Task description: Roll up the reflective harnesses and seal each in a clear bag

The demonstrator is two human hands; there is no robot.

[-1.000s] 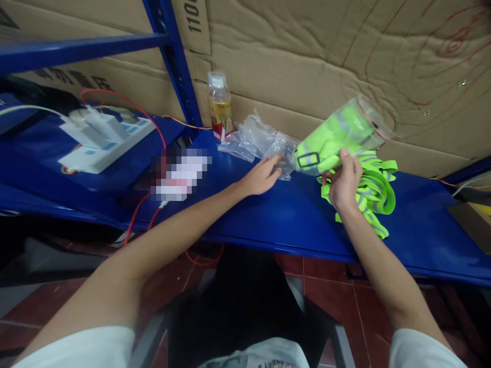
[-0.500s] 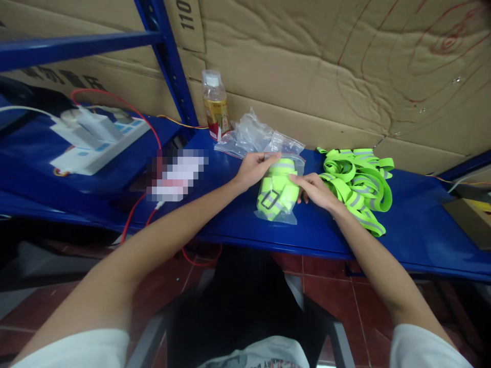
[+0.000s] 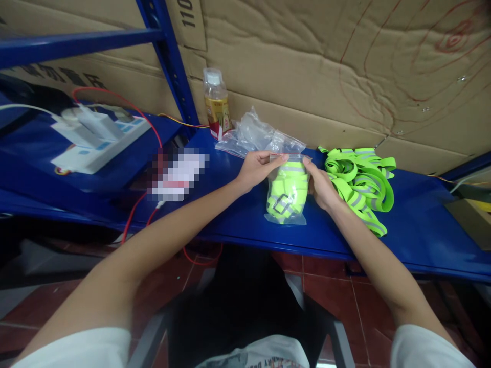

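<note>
Head view: both bare hands meet over a blue worktop (image 3: 230, 217), near its front edge, at about the middle of the picture. Left hand (image 3: 258, 171) at the upper left corner of a clear plastic bag (image 3: 297, 220), thumb laid along the top edge, fingers closed on the plastic in a pinch. Right hand (image 3: 324, 188) at the upper right corner, thumb tip on the bag's edge, gripping it; the other fingers mostly hidden. Bag mouth toward the far side, a thin red line along it. Inside, a folded lime-yellow strap (image 3: 292, 184) with grey bands, a black buckle (image 3: 281, 204) showing near the lower end. Whether the bag's underside rests on the worktop, cannot tell. Just right of the right hand, a loose heap of matching straps (image 3: 366, 186), looped and overlapping. Behind the left hand, crumpled clear bags (image 3: 257, 135), touching or nearly touching a bottle (image 3: 218, 110) with white cap and gold-and-red label, upright. Further left, a pixelated patch (image 3: 178, 176) covering some item, and a white power strip (image 3: 89, 158) with plugs (image 3: 100, 126) seated in it. Cardboard (image 3: 287, 66) behind everything, red curved lines drawn at its right.
</note>
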